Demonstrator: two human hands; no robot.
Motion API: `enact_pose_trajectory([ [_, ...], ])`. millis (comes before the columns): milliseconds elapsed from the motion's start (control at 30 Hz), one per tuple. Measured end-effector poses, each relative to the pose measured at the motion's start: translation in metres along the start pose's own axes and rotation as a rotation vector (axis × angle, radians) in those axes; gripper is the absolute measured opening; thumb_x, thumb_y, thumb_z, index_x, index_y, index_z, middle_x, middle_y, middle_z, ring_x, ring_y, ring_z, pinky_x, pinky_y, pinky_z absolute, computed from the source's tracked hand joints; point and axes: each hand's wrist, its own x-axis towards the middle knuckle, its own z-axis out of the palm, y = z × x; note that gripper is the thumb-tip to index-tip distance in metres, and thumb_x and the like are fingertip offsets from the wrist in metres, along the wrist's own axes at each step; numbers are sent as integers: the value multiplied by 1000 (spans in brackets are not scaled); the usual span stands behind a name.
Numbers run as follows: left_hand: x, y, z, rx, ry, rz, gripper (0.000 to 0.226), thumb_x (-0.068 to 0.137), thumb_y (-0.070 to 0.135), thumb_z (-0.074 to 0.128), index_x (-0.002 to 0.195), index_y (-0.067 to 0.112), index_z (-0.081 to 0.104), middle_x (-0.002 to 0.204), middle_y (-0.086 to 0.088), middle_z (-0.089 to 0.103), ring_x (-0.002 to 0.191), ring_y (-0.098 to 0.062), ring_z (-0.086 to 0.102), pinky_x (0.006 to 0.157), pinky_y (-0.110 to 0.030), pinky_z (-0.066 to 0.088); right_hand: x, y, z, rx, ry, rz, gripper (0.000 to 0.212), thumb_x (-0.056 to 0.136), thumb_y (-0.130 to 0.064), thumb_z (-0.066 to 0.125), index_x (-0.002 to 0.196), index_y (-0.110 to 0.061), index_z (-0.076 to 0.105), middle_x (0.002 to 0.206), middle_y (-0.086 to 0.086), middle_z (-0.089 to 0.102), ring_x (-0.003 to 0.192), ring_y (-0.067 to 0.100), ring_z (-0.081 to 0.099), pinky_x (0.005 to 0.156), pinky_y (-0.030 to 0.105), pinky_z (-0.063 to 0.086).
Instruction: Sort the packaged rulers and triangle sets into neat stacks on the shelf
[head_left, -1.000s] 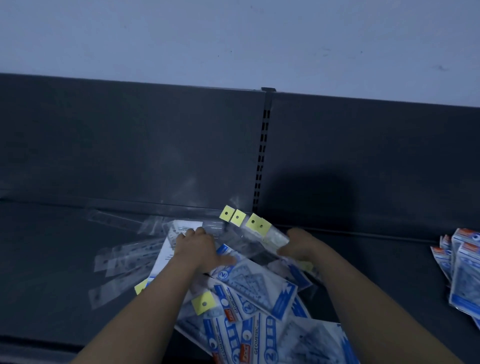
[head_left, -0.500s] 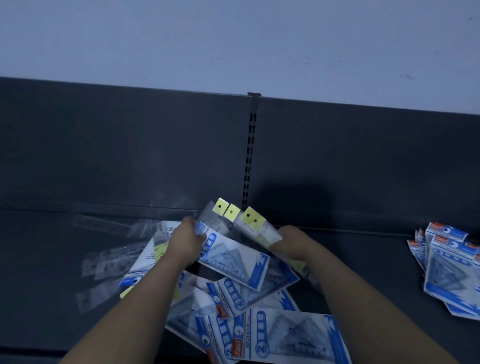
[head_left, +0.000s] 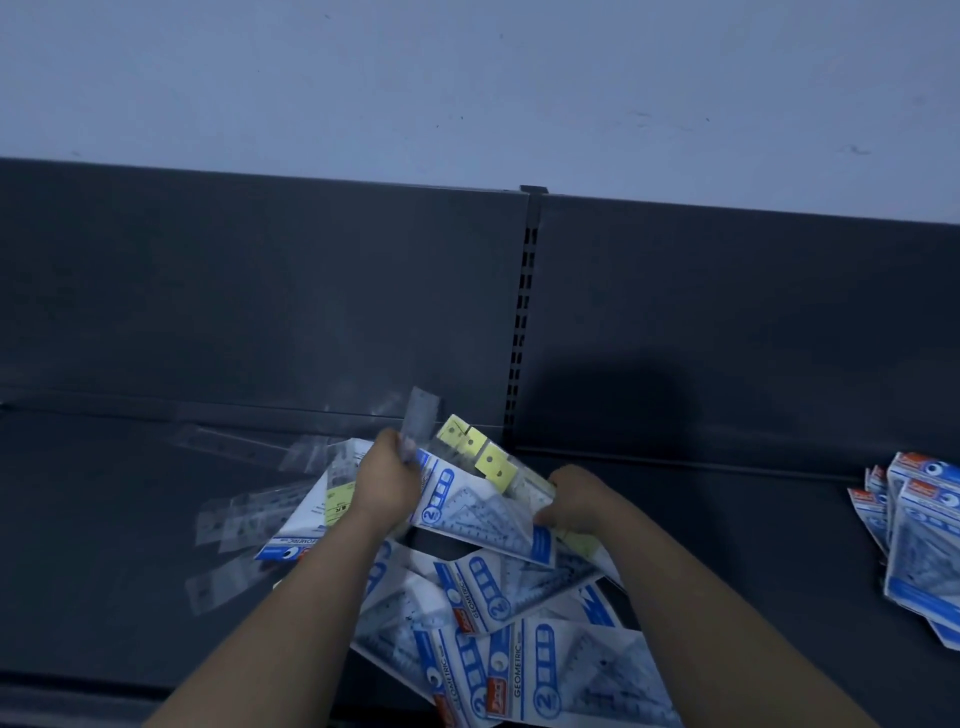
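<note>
A loose heap of blue-and-white triangle set packs (head_left: 519, 639) lies on the dark shelf (head_left: 104, 571) in front of me. My left hand (head_left: 387, 480) grips the left end of one triangle set pack (head_left: 483, 519) lifted off the heap, along with a clear ruler sleeve (head_left: 423, 418) that sticks up above the fingers. My right hand (head_left: 579, 501) pinches the right end of that lifted pack. Behind it stand ruler packs with yellow header tabs (head_left: 480, 452). Clear packaged rulers (head_left: 244, 519) lie scattered to the left.
A stack of triangle set packs (head_left: 919, 540) sits at the right edge of the shelf. The dark back panel (head_left: 260, 301) rises behind, with a slotted upright (head_left: 523, 322) in the middle. Bare shelf shows between the heap and the right stack.
Both hands have raised one triangle set pack off the heap and tilted it. My left hand has moved up and back, now also holding a clear ruler sleeve.
</note>
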Motion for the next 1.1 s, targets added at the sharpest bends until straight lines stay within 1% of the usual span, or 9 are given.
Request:
enact_pose_trajectory([
  [100, 1, 2, -4, -23, 18, -16, 15, 100, 18, 43, 106, 6, 48, 91, -9, 59, 76, -25, 55, 61, -31, 40, 0, 0, -5, -8, -6, 25, 36, 81, -22, 73, 109, -6, 59, 110, 11, 61, 91, 21, 59, 78, 31, 50],
  [233, 2, 5, -6, -22, -95, -40, 16, 95, 14, 52, 109, 9, 46, 97, -7, 61, 77, -19, 60, 57, -29, 44, -1, 4, -12, 42, 22, 12, 32, 80, -15, 70, 108, -7, 57, 109, 10, 60, 97, 23, 60, 82, 33, 51],
  [333, 1, 6, -7, 58, -190, -24, 19, 93, 15, 57, 106, 12, 43, 99, -8, 62, 72, -11, 57, 53, -24, 41, -1, 11, -19, 153, 65, -34, 3, 81, -8, 64, 81, -6, 62, 93, 12, 65, 89, 25, 62, 75, 32, 52],
  [433, -1, 9, -9, 69, -268, -27, 35, 88, 12, 65, 113, 13, 41, 103, -5, 60, 81, -19, 62, 57, -26, 44, -2, 17, -28, 172, 113, -17, 23, 86, -5, 54, 64, -10, 50, 77, 8, 56, 76, 23, 55, 60, 26, 42],
  [533, -4, 13, -9, 150, -351, -11, 44, 81, 11, 73, 117, 11, 47, 105, -4, 59, 91, -25, 63, 69, -31, 50, -3, 25, -34, 139, 179, -25, 10, 91, -8, 49, 84, -5, 57, 93, 12, 59, 87, 26, 58, 69, 30, 44],
  [600, -5, 12, -5, 211, -404, -8, 37, 78, 10, 74, 108, 9, 52, 102, -9, 63, 84, -25, 63, 69, -32, 51, -4, 29, -38, 103, 229, -29, 10, 92, -11, 49, 98, -5, 55, 102, 13, 59, 93, 27, 57, 73, 31, 45],
  [733, -5, 13, 3, 255, -456, -1, 31, 78, 8, 72, 102, 12, 52, 98, -8, 63, 83, -22, 60, 70, -29, 47, -10, 35, -41, 127, 295, -47, 10, 90, -11, 47, 98, -7, 52, 100, 12, 60, 92, 29, 59, 80, 41, 50],
  [867, -1, 17, 5, 270, -355, 12, 42, 78, 9, 74, 111, 11, 49, 104, -6, 57, 90, -21, 54, 72, -28, 41, -17, 40, -45, 73, 354, -67, 8, 89, -11, 48, 97, -12, 46, 96, 8, 59, 87, 29, 59, 73, 39, 50],
  [1100, 15, 23, -4, 141, -31, 43, 28, 87, 7, 60, 112, 3, 50, 109, -17, 61, 90, -31, 55, 71, -31, 39, -26, 46, -55, -48, 483, -82, 27, 87, -3, 47, 112, -12, 43, 98, 11, 60, 80, 29, 56, 64, 34, 46],
])
